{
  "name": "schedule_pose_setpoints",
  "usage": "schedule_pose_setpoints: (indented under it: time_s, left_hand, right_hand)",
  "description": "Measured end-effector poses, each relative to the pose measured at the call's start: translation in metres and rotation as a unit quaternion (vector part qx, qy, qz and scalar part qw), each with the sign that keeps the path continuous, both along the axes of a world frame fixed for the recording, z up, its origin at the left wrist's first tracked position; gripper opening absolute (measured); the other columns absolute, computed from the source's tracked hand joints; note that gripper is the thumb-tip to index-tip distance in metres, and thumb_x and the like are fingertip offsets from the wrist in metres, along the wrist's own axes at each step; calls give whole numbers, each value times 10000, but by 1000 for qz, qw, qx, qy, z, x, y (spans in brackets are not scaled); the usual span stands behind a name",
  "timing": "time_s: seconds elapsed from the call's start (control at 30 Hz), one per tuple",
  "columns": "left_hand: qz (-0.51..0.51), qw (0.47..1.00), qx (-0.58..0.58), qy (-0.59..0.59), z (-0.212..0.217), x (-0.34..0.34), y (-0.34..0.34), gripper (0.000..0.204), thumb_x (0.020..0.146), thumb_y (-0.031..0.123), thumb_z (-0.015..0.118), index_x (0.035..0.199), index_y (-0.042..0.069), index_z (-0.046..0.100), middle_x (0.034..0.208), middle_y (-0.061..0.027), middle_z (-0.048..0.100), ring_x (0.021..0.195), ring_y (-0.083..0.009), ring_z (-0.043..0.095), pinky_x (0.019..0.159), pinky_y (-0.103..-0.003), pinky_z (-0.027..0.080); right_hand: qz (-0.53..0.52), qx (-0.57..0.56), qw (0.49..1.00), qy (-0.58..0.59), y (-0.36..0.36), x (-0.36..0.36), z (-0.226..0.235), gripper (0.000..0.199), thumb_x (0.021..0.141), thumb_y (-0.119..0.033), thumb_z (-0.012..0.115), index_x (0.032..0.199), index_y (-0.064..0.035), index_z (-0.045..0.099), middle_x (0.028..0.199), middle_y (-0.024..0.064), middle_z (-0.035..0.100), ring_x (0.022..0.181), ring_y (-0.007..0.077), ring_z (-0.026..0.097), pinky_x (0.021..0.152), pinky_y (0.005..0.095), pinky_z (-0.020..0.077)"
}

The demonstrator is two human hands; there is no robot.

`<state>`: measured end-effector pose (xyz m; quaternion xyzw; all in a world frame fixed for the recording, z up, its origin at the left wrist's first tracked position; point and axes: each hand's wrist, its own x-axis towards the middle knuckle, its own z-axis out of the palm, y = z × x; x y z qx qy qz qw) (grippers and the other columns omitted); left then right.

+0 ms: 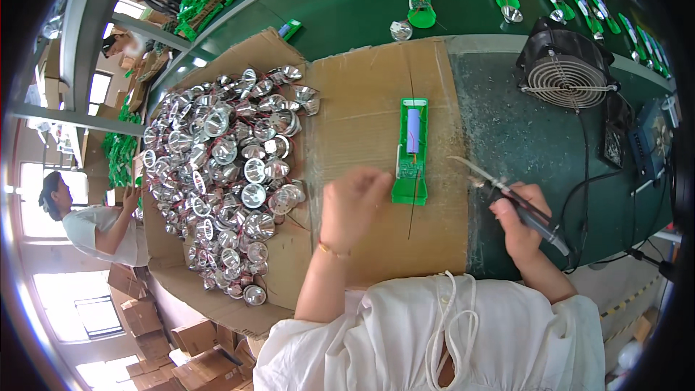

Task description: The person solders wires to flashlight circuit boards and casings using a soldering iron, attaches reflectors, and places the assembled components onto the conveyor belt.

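A person sits at a cardboard-covered desk. The left hand, loosely curled and blurred, steadies the near end of a green plastic holder carrying a pale cylindrical cell. The right hand is closed around a slim soldering iron, tip raised just right of the holder. Left of the left hand lies a heap of shiny metal reflector cups. This looks like soldering; the tip must meet the small board precisely.

Right hand gripping soldering iron; left hand blurred, fingers just beside green holder on cardboard.
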<state>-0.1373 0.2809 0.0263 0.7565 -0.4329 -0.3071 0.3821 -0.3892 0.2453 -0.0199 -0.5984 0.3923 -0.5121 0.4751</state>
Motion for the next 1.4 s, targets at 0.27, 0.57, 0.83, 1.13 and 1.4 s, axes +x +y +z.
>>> schedule_pose_setpoints:
  time_s: [0.27,0.57,0.83,1.13,1.4]
  left_hand:
    - [-88,989,-70,-91,-22,-14,-1,86,754,67,671,776,-8,634,853,-88,560,648,-163,577,570,-261,463]
    - [-79,992,-55,-85,-19,-16,-4,86,756,78,659,755,-7,644,817,-82,576,598,-159,573,562,-260,461]
    - [-76,993,-67,-66,-24,-11,-5,85,746,77,663,747,-5,644,801,-76,573,579,-148,562,546,-259,450]
    - [-70,994,-54,-65,-21,-12,-6,84,740,77,666,731,-4,644,776,-73,571,564,-145,553,537,-259,444]
    - [-71,992,-61,-82,-22,-11,-4,99,737,91,679,732,-5,653,781,-75,586,597,-149,576,559,-257,458]
  right_hand:
    - [77,-41,995,50,4,26,10,179,759,-56,670,873,27,560,719,74,599,572,84,545,506,212,421]
    - [72,-25,996,43,5,32,10,161,762,-55,667,841,24,552,691,62,596,563,66,537,493,205,412]
    - [54,8,998,44,8,28,6,176,799,-107,619,856,12,501,681,100,597,607,122,530,567,268,437]
    - [64,10,998,17,5,24,2,182,813,-102,613,863,11,481,713,109,586,635,127,526,572,250,431]
    - [52,-9,998,21,4,27,-2,172,790,-92,655,858,9,534,683,50,580,561,70,509,505,219,401]
